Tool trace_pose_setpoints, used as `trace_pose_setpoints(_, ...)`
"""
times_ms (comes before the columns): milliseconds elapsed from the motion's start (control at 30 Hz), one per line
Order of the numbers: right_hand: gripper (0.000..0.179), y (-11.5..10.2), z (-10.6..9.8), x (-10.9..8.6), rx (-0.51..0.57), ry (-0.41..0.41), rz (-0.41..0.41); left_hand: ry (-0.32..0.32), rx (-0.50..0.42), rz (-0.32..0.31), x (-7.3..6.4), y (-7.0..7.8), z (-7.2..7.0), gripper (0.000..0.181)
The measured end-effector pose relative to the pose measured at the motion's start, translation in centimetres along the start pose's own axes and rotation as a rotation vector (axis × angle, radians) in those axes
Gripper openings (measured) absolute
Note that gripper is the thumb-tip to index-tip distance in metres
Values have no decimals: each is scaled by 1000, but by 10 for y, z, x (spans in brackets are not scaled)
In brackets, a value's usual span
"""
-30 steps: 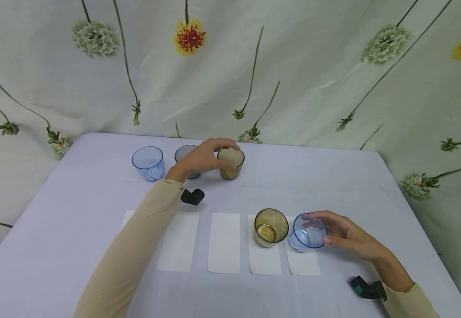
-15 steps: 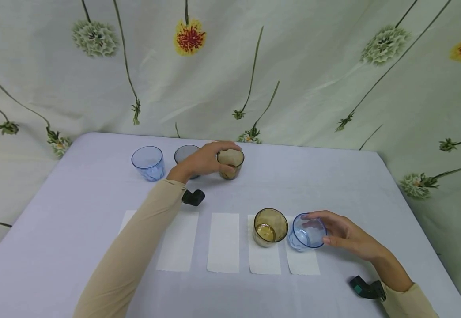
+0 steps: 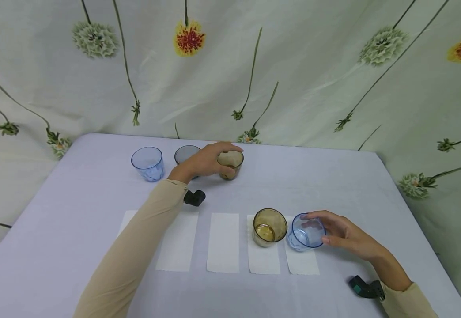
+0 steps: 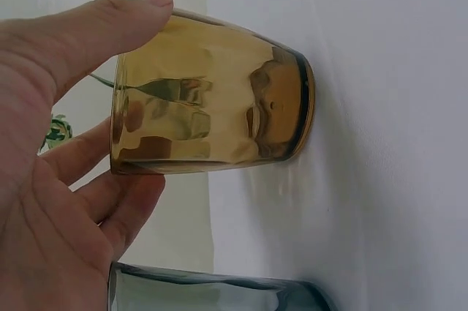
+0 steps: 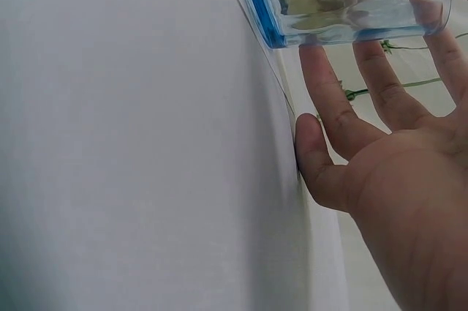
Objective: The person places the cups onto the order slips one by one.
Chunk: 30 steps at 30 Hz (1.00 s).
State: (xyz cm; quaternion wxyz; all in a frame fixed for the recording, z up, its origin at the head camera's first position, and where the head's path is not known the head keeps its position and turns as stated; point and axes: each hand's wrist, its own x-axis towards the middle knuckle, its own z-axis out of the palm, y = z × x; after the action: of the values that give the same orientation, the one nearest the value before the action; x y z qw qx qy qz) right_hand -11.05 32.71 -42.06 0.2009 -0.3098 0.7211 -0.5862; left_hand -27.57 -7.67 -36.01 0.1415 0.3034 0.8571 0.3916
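Observation:
At the back of the table my left hand [image 3: 204,160] holds an amber drinking glass [image 3: 236,167] near its rim, thumb on one side and fingers on the other. The left wrist view shows this amber glass [image 4: 212,106] standing with its base on the cloth. A smoky grey-blue glass [image 3: 183,154] stands beside it, partly hidden by that hand. Toward the front right, my right hand [image 3: 347,234] holds a light blue glass [image 3: 304,238] between thumb and fingers, over the rightmost white paper strip [image 3: 304,263]. In the right wrist view several fingers touch the blue glass [image 5: 336,4].
A second amber glass [image 3: 269,227] stands just left of the right hand's blue glass, on another paper strip [image 3: 264,262]. Another blue glass [image 3: 149,164] is at the back left. More strips, including a middle one [image 3: 223,243], lie in a row. A flowered curtain [image 3: 302,66] hangs behind.
My left fingers have closed slightly around the amber glass at the back. My right hand and its blue glass have stayed in place.

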Motion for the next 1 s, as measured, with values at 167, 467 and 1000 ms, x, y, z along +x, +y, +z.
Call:
trace_pose_setpoints(167,52,1,0,0,6,-1,-2,5,8,-14,0,2,1,65)
trace_pose_setpoints(467,51,-1,0,0,4,1,0,25,41,-11,1,2,1,67)
trace_pose_setpoints(1000,52,1,0,0,1,-8,-16,37,119,24,-9,6,1,61)
